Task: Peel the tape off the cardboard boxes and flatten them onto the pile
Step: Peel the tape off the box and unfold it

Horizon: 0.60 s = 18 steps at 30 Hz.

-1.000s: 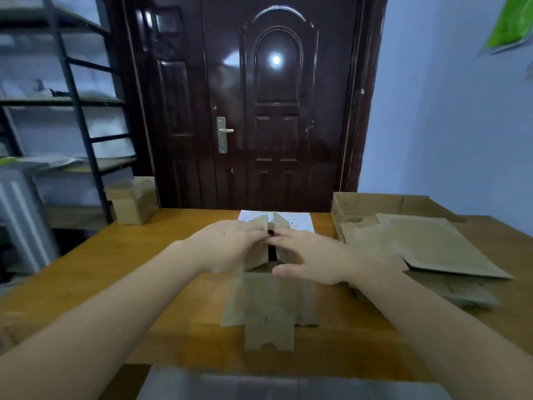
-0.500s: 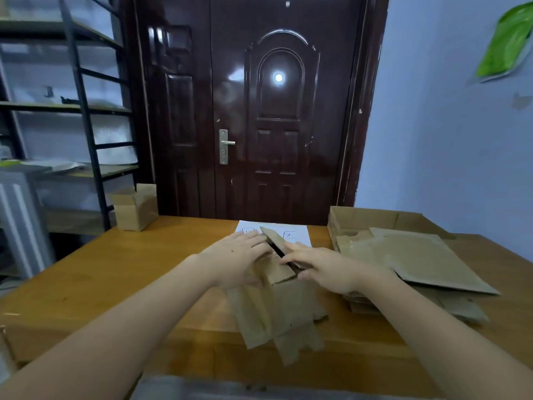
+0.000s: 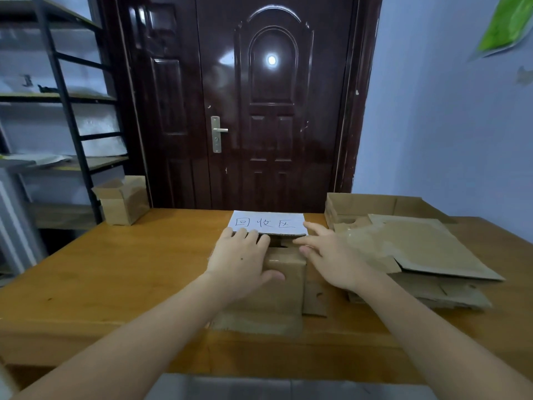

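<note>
A small brown cardboard box [image 3: 284, 293], collapsed nearly flat, lies on the wooden table [image 3: 121, 272] in front of me. My left hand [image 3: 242, 261] presses down on its left half with spread, straight fingers. My right hand [image 3: 331, 259] lies flat over its right edge, fingers pointing left. A pile of flattened cardboard [image 3: 412, 249] lies just right of my right hand. I see no tape on the box.
A white paper with handwritten characters [image 3: 268, 223] lies just beyond the box. An open shallow cardboard tray [image 3: 363, 204] sits behind the pile. A small open box [image 3: 122, 202] stands at the table's far left, by a metal shelf rack [image 3: 69, 111]. A dark door [image 3: 259, 105] is behind.
The box's raised flaps, pinched between both hands earlier, are now folded down. Both hands have opened and press the box flat on the table.
</note>
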{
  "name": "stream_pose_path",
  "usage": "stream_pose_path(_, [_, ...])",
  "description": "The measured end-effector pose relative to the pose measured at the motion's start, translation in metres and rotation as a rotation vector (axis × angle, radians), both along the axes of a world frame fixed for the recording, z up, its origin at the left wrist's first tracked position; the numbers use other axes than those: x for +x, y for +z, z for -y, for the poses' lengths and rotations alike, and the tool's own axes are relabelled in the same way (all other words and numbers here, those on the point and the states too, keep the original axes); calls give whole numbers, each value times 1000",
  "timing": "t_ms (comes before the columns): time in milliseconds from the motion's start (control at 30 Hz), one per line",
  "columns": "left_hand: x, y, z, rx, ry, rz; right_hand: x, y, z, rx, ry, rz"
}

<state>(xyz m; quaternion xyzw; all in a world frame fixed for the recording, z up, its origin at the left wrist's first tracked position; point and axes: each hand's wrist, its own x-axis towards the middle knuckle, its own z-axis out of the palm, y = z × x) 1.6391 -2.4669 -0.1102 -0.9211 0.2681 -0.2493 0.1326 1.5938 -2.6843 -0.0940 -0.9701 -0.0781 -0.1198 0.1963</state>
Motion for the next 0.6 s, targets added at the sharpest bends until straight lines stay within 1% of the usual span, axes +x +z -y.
stream_pose_path(133, [2,13,-3,-97,-70,-46,7,-4,-2,101,-29,-9])
stream_pose_path(167, [4,17,-8,-157,-95,-75,8,-4,-1,153,-25,-10])
stream_pose_path(267, [16,25,-37,-426,-137,-167,13,-2,6,292,-36,-15])
stream_pose_path(367, [29,21,-67,-593,-76,-211,17,-2,14,408,-47,-56])
stream_pose_path(467, [36,15,-83,-600,-46,-334,22,-4,20,524,-33,-102])
stream_pose_path(533, [40,9,-88,-614,-81,-435,28,-8,23,492,-40,-105])
stream_pose_path(600, [42,7,-91,-696,-110,-494,32,-9,25,459,-38,-103])
